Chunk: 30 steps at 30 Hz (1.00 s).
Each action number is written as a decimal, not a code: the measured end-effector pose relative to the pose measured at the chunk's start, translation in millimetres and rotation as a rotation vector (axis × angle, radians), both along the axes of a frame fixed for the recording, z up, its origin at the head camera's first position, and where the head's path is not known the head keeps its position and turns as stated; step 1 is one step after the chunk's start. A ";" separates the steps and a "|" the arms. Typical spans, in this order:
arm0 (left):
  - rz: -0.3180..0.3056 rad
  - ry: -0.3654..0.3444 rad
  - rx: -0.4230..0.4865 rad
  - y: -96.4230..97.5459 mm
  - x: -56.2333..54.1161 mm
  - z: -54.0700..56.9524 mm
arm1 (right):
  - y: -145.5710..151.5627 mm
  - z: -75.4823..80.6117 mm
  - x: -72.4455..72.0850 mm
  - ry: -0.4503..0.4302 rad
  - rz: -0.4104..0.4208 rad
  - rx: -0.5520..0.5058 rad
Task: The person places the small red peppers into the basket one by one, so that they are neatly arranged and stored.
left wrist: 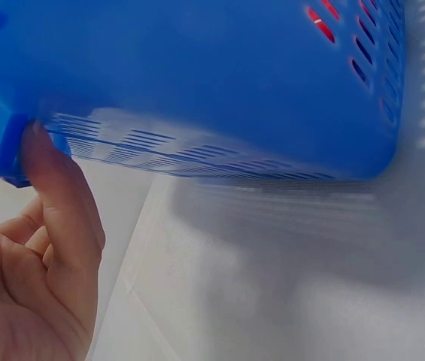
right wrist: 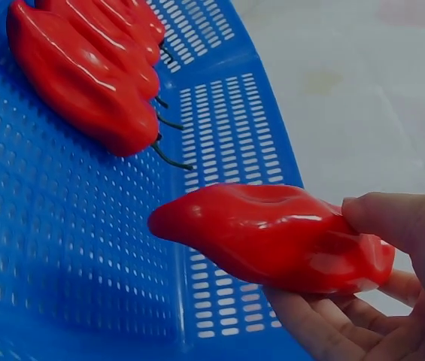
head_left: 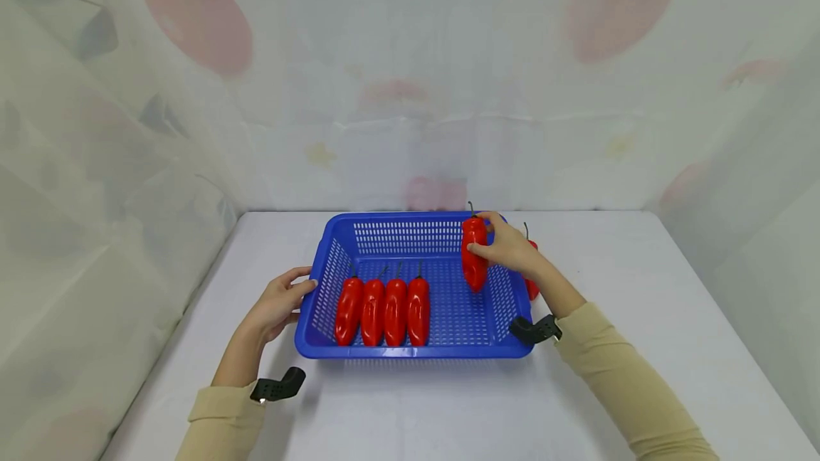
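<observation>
My right hand (head_left: 509, 244) holds a glossy red pepper (head_left: 475, 255) with a thin dark stem, thumb on one side and fingers on the other. That pepper (right wrist: 265, 237) hangs over the right part of a blue plastic basket (head_left: 413, 352), stem up. Several similar red peppers (head_left: 395, 311) lie side by side inside the basket's left half, stems toward the far wall. At the basket's left rim, my left hand (head_left: 280, 303) grips the edge between thumb and fingers. The left wrist view shows this hand (left wrist: 54, 263) at the rim, below the basket's smooth outer wall (left wrist: 197, 83).
Another red pepper (head_left: 533, 289) lies outside the basket on the right, partly hidden by my right wrist. A white-covered table (head_left: 615, 269) carries everything. Pale patterned cloth (head_left: 397, 41) rises along the back and both sides.
</observation>
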<state>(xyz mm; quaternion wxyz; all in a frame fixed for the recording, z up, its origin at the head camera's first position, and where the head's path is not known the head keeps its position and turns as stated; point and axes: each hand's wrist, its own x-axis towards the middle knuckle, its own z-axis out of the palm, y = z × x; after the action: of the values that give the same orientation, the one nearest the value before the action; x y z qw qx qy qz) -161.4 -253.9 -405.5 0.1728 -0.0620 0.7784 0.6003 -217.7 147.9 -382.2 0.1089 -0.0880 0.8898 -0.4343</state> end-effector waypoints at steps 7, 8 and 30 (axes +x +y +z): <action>-0.001 -0.001 0.001 2.5 3.0 4.5 | -10.5 -4.7 0.7 -0.072 0.023 -0.031; 0.000 -0.001 0.003 1.2 1.5 1.9 | -12.1 -5.3 0.5 -0.080 0.025 -0.035; 0.008 0.010 0.002 -8.9 -8.0 -20.5 | -39.0 -17.0 1.3 -0.176 0.071 0.029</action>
<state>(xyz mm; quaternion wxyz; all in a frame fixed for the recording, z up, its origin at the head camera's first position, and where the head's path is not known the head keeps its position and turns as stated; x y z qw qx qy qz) -169.4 -262.8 -426.0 0.1664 -0.0619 0.7784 0.6022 -216.4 108.9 -399.2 0.2032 -0.0796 0.8793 -0.4234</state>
